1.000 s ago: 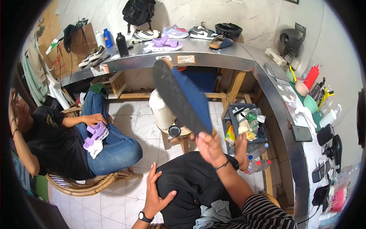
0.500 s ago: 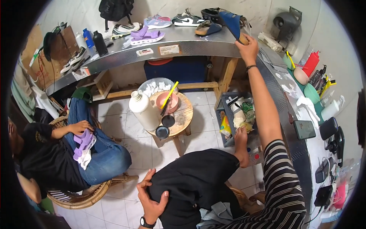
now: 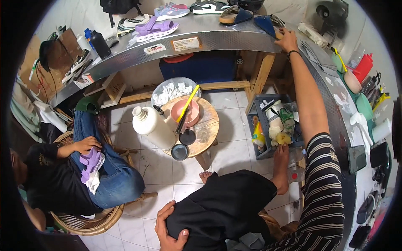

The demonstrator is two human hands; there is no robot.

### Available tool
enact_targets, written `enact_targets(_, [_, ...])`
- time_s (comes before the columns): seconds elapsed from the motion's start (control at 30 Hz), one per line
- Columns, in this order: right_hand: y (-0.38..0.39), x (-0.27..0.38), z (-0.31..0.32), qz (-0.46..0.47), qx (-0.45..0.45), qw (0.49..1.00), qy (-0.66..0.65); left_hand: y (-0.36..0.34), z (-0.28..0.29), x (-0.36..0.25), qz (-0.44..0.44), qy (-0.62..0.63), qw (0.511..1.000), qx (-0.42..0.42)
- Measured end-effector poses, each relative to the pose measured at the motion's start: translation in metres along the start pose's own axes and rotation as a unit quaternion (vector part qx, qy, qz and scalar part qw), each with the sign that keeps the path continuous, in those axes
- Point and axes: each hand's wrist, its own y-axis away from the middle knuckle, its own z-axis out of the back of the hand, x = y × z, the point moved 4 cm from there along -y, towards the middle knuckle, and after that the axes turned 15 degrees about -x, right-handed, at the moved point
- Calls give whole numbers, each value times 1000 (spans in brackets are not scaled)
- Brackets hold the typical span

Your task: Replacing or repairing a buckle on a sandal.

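Note:
At the far right of the metal counter [image 3: 234, 37], my right hand [image 3: 288, 40] grips the heel end of a blue slide sandal [image 3: 265, 25] with a tan footbed. The sandal lies low against the counter top. Just left of it sits a second blue slide sandal [image 3: 238, 16]. My left hand [image 3: 171, 232] rests on the black cloth over my left knee [image 3: 184, 209], thumb and fingers apart, holding nothing.
A round wooden stool [image 3: 207, 125] bears a white bottle [image 3: 153, 127], a pink bowl [image 3: 190, 115] and a yellow-handled brush [image 3: 188, 102]. A grey crate [image 3: 261, 154] stands by my foot. At left a seated person [image 3: 54, 175] has a purple sandal [image 3: 90, 161].
My right hand has brought the blue slide sandal down from above the counter to its surface, beside the other one. My left hand stays on my knee. The view has shifted slightly.

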Motion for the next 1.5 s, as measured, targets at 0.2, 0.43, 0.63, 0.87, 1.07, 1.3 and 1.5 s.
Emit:
enact_targets(0.2, [103,41,71,-32,-271,956,-107,6,-16,9,-6,48,999,4])
enact_targets(0.43, [362,175,214,-177,329,699,-609,17,-23,-21,-35,73,996,-37])
enact_targets(0.63, [456,227,320,10,381,798,-467,26,-7,-56,-149,-95,984,1])
enact_targets(0.87, [477,212,351,64,239,814,-526,39,2,-130,-376,-236,896,-9])
enact_targets(1.07, [509,222,344,178,266,819,-476,28,4,-204,-490,75,868,23])
enact_targets(1.3, [515,302,341,184,337,810,-443,-24,-41,-204,-496,50,864,77])
enact_targets(1.5, [487,344,285,179,461,773,-397,-64,-151,-96,-433,77,887,141])
